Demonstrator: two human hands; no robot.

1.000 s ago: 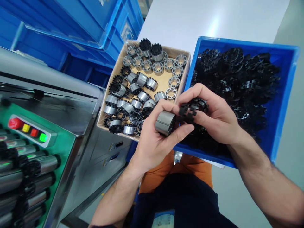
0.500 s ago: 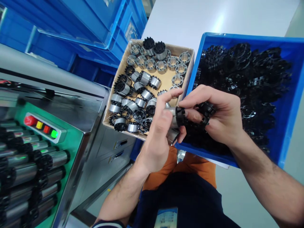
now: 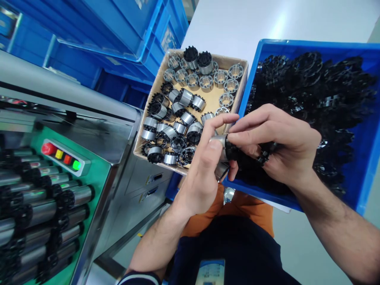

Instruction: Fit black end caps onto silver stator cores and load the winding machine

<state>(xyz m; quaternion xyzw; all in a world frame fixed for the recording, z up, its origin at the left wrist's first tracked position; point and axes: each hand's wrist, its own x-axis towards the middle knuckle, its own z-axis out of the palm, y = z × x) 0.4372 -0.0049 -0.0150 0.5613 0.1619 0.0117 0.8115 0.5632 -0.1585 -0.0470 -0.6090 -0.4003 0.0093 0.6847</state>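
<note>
1. Fingers (image 3: 208, 148) of the left hand (image 3: 200, 186) are closed around a silver cylinder (image 3: 220, 139), the thumb pressing on its side; a second silver piece (image 3: 221, 170) shows lower down, against the same hand.
2. The right hand (image 3: 286, 146) pinches at the black toothed end (image 3: 230, 152) of that cylinder, its fingertips meeting the part between both hands. Another black toothed ring (image 3: 264, 155) is tucked in its curled fingers.
3. Both hands are raised over the gap between a shallow box (image 3: 244, 85) and the near left corner of a blue bin (image 3: 363, 182).
4. Inside the box, bare silver rings (image 3: 206, 83) stand in rows along the far and right sides. Two black-topped cylinders (image 3: 204, 62) stand on the far ones, and a jumble of silver cylinders with black ends (image 3: 185, 97) fills the left and near parts.
5. The bin holds a heap of black toothed rings (image 3: 308, 71).
6. Beyond lies the white bench (image 3: 237, 23). Blue crates (image 3: 118, 27) are stacked at the far left.
7. Nearer on the left, a machine with a green panel (image 3: 97, 170) carries a button strip (image 3: 67, 158) beside rows of black-ended metal cylinders (image 3: 43, 212).
</note>
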